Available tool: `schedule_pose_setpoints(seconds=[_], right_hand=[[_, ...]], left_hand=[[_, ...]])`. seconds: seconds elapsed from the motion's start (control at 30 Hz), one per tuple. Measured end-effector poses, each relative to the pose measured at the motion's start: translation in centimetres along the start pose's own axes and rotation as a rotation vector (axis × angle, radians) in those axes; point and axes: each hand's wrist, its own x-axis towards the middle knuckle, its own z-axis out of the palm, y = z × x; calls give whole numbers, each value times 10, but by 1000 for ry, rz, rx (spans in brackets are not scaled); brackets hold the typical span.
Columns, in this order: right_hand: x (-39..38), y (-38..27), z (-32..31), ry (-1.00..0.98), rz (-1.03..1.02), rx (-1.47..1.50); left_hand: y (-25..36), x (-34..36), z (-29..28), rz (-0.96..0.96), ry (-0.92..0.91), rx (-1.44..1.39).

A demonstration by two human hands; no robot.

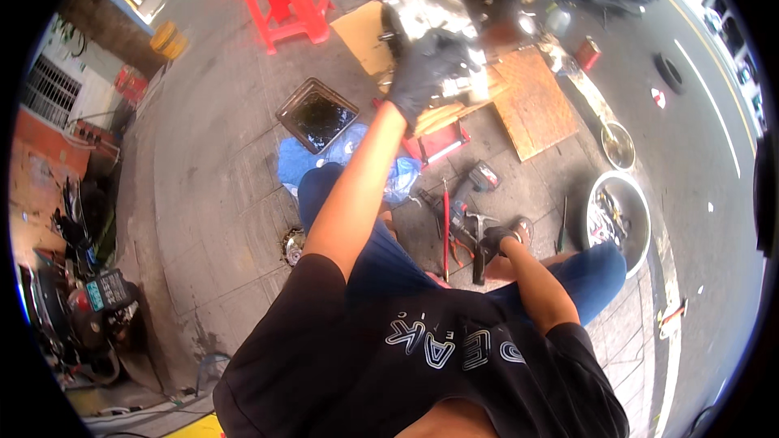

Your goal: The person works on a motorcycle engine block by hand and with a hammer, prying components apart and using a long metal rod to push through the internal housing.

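Note:
My left hand (430, 69), in a black glove, reaches far forward onto a shiny metal engine part (418, 12). Glare and blur hide its fingertips, so whether it grips anything there is unclear. Low between my knees, my right hand (496, 242), also gloved, is closed around a hammer (479, 264) with a metal head and dark handle. Beside it on the paving lie a cordless drill (471, 189), a long red-handled tool (445, 231) and pliers (460, 253). Wooden boards (531, 101) and cardboard (357, 36) are around and under the engine part.
A pan of dark oil (320, 118) sits beside a blue plastic sheet (299, 164). A red stool (284, 0) stands beyond. To the right are a metal basin (641, 223) of parts, a smaller bowl (618, 146), a screwdriver (562, 225) and a red can (587, 53) near the road.

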Motion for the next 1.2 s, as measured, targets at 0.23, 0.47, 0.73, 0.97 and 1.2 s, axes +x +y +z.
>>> schedule_pose_setpoints(seconds=[0.23, 0.47, 0.73, 0.97, 1.2], right_hand=[[-107, -138, -346, 691, -319, 1149], [-130, -174, -452, 1092, -395, 731], [-122, -150, -458, 929, -161, 792], [-112, -143, -473, 938, -254, 813], [-109, -111, -462, 963, -299, 863]], left_hand=[[-21, -12, -10, 217, 161, 464], [-5, -15, -13, 222, 91, 420], [22, -23, -48, 379, 76, 726], [25, 1, -154, 17, 652, 493], [-28, 54, -197, -252, 200, 1083]])
